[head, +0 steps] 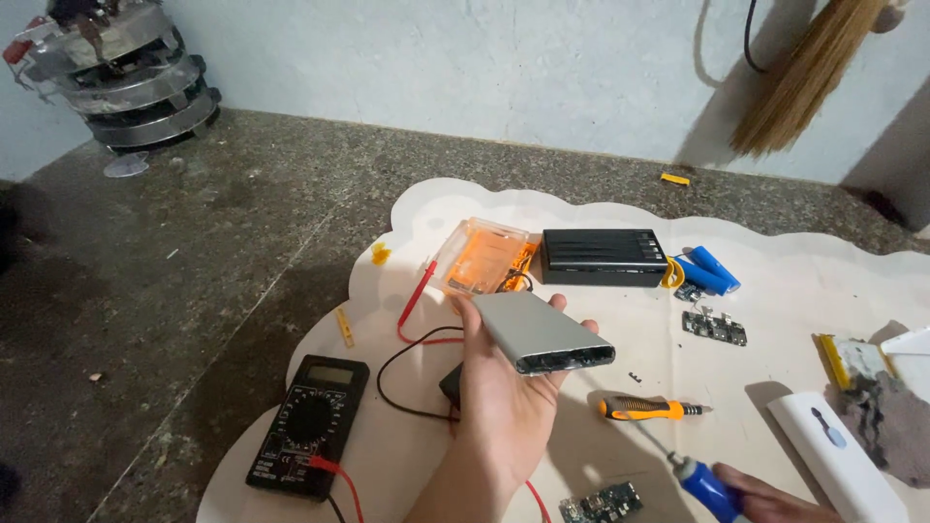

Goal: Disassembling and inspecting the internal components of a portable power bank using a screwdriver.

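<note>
Screwdriver (702,481), blue-handled, gripped in the right hand (770,502) at the frame's bottom edge; its thin shaft angles up toward the case (542,332). Only part of this hand shows, fingers wrapped on the handle.

Landmark: grey metal case, a flat sleeve with one open end, held up off the mat (756,387). Left hand (499,407) has it from below, thumb on the near side, fingertips showing past the far edge; grip firm, open end facing right and toward the camera.

Below the case, near edge of mat: small circuit board (601,504). Left of the case and nearer: black multimeter (312,421), its red and black leads (417,334) looping under the hand. Right of the case: orange-handled screwdriver (651,408) lying flat. Further right: white power bank (838,450), beside it a grey rag (886,421) and a yellow-edged flat cell (852,356).

Beyond the case: clear orange box (481,257), touching distance behind the hand. Right of that, black battery holder (603,256), then blue cells (705,270) and a second board (714,327) just below them.

Mat lies on a dark stone counter (194,252). Far left of the case, by the wall: stack of metal discs (121,77). Far right, on the wall: broom (804,77) hanging.
</note>
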